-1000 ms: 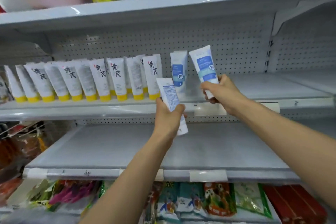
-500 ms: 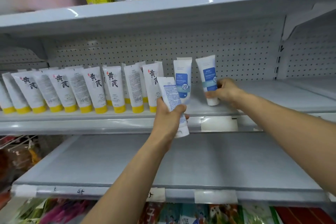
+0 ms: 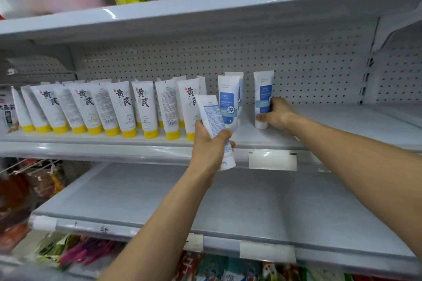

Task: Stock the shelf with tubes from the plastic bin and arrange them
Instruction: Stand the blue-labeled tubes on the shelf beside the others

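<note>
Stocking is looking partly done. Just right of the row of yellow-capped white plastic tubes (image 3: 123, 109), two blue-labelled white tubes (image 3: 228, 100) are standing cap-down on the grey metal shelf (image 3: 331, 125). Further right, the right hand (image 3: 277, 116) is gripping a third upright tube (image 3: 262, 98). The left hand (image 3: 211, 143) is clutching a tilted white tube (image 3: 213, 118) before the row's right end, not yet placed.

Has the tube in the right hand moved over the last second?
Yes: the tube came down from a tilt to stand upright on the shelf.

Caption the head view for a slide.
Right hand holds a blue-labelled white tube upright on the grey shelf; left hand grips a text-covered white tube.
</note>
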`<state>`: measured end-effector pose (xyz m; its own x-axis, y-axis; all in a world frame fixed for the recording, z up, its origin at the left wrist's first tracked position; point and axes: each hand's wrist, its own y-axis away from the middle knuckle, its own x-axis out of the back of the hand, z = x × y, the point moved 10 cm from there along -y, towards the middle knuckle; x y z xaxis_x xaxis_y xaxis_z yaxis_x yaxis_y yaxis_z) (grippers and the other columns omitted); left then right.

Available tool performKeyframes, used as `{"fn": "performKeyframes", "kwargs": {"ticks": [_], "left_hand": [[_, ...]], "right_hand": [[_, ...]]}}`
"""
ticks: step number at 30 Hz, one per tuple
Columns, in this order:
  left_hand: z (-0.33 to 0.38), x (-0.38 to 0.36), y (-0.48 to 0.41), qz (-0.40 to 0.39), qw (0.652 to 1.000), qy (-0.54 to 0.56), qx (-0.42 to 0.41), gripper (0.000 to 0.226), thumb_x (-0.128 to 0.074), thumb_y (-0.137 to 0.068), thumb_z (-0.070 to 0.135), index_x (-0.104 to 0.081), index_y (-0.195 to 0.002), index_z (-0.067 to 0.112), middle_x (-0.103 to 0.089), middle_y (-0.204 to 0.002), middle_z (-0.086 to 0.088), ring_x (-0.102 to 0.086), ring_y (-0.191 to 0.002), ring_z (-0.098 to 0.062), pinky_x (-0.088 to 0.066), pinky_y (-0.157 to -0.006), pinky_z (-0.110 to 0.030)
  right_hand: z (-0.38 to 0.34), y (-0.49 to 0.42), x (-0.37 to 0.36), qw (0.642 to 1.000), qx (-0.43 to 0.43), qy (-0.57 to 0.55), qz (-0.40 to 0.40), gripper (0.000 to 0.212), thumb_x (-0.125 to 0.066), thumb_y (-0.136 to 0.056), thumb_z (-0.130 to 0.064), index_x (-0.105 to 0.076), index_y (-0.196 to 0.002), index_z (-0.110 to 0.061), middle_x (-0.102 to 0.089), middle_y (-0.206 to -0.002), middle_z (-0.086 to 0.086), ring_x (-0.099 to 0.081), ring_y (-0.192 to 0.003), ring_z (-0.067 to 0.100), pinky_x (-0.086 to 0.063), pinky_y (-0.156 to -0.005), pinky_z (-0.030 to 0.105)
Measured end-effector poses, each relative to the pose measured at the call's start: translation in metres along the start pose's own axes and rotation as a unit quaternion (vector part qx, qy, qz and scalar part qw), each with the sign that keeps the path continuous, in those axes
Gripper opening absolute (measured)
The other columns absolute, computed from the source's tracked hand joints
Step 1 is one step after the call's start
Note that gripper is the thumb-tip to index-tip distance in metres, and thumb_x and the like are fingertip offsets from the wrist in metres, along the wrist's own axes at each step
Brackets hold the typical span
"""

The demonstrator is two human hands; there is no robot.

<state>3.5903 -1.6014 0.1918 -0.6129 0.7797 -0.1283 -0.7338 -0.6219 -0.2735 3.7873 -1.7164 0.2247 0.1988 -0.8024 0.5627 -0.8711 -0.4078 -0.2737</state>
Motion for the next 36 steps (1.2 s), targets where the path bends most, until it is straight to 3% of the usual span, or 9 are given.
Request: {"fn": "performKeyframes", "kwargs": {"ticks": [8, 11, 13, 16, 18, 21, 27, 32, 36], "left_hand": [[0.002, -0.003, 0.01, 0.012, 1.0, 0.006, 0.001, 0.026, -0.053, -0.095, 0.012, -0.044, -0.119, 0.019, -0.063, -0.096, -0.008, -0.062, -0.068, -0.017, -0.057, -0.062, -0.027], [0.007, 0.0, 0.015, 0.013, 1.0, 0.022, 0.0, 0.016, -0.045, -0.1, 0.019, -0.047, -0.116, 0.02, -0.06, -0.086, -0.007, -0.06, -0.069, -0.017, -0.056, -0.059, -0.023], [0.011, 0.0, 0.018, 0.009, 1.0, 0.022, -0.011, 0.01, -0.044, -0.101, 0.019, -0.049, -0.109, 0.023, -0.06, -0.085, -0.006, -0.06, -0.07, -0.017, -0.056, -0.062, -0.024], [0.019, -0.003, 0.022, 0.012, 0.999, 0.001, -0.03, 0.013, -0.045, -0.1, 0.019, -0.048, -0.112, 0.023, -0.063, -0.093, -0.005, -0.061, -0.077, -0.016, -0.055, -0.074, -0.03], [0.024, -0.005, 0.024, 0.022, 0.999, -0.02, -0.041, 0.016, -0.045, -0.1, 0.021, -0.046, -0.116, 0.022, -0.063, -0.105, -0.004, -0.062, -0.087, -0.014, -0.053, -0.081, -0.032], [0.029, -0.013, 0.026, 0.024, 0.998, -0.025, -0.044, 0.023, -0.043, -0.1, 0.021, -0.042, -0.123, 0.02, -0.061, -0.116, -0.002, -0.062, -0.102, -0.016, -0.051, -0.09, -0.037], [0.032, -0.028, 0.025, -0.014, 0.998, -0.025, -0.064, 0.032, -0.039, -0.103, 0.021, -0.039, -0.135, 0.02, -0.059, -0.124, 0.002, -0.062, -0.101, -0.005, -0.051, -0.073, -0.014], [0.028, -0.032, 0.025, -0.061, 0.994, -0.068, -0.054, 0.03, -0.048, -0.099, 0.019, -0.046, -0.129, 0.015, -0.063, -0.111, 0.005, -0.06, -0.089, 0.004, -0.047, -0.061, -0.005], [0.04, -0.019, 0.03, -0.048, 0.938, -0.292, -0.183, 0.03, -0.056, -0.094, 0.025, -0.053, -0.124, 0.019, -0.062, -0.115, 0.006, -0.058, -0.1, -0.004, -0.045, -0.082, -0.014]], "right_hand": [[-0.001, 0.01, 0.004, 1.0, -0.009, 0.014, -0.016, 0.038, -0.068, -0.086, -0.015, -0.052, -0.119, -0.005, -0.058, -0.111, 0.007, -0.056, -0.101, 0.022, -0.04, -0.083, 0.029], [0.002, 0.02, 0.021, 0.998, -0.005, 0.051, 0.032, 0.055, -0.068, -0.086, -0.028, -0.042, -0.128, -0.004, -0.053, -0.114, 0.009, -0.054, -0.104, 0.025, -0.044, -0.085, 0.035], [-0.01, 0.035, 0.033, 0.997, 0.037, 0.027, 0.062, 0.043, -0.068, -0.086, -0.025, -0.051, -0.121, -0.007, -0.057, -0.109, 0.006, -0.056, -0.097, 0.021, -0.047, -0.085, 0.035], [-0.037, 0.067, 0.019, 0.991, 0.108, -0.059, -0.05, 0.014, -0.07, -0.084, -0.013, -0.065, -0.097, -0.01, -0.065, -0.084, 0.004, -0.057, -0.069, 0.01, -0.051, -0.07, 0.026], [-0.055, 0.098, 0.0, 0.976, 0.136, -0.046, -0.166, 0.019, -0.076, -0.079, -0.017, -0.068, -0.095, -0.011, -0.067, -0.08, 0.001, -0.058, -0.064, 0.007, -0.045, -0.057, 0.021], [-0.059, 0.124, -0.026, 0.958, 0.127, 0.017, -0.255, 0.038, -0.081, -0.073, -0.03, -0.065, -0.104, -0.017, -0.07, -0.088, -0.001, -0.062, -0.073, 0.007, -0.046, -0.06, 0.022], [-0.066, 0.133, -0.03, 0.966, 0.156, -0.04, -0.202, 0.018, -0.077, -0.077, -0.023, -0.067, -0.087, -0.012, -0.064, -0.069, -0.007, -0.053, -0.058, 0.002, -0.039, -0.048, 0.012], [-0.061, 0.128, -0.027, 0.973, 0.155, -0.019, -0.171, 0.024, -0.076, -0.075, -0.024, -0.067, -0.087, -0.005, -0.07, -0.077, 0.01, -0.056, -0.064, 0.009, -0.044, -0.056, 0.024], [-0.054, 0.108, 0.0, 0.986, 0.129, -0.047, -0.094, 0.027, -0.078, -0.075, -0.022, -0.068, -0.096, -0.008, -0.071, -0.085, 0.003, -0.062, -0.071, 0.012, -0.049, -0.062, 0.026]]}}
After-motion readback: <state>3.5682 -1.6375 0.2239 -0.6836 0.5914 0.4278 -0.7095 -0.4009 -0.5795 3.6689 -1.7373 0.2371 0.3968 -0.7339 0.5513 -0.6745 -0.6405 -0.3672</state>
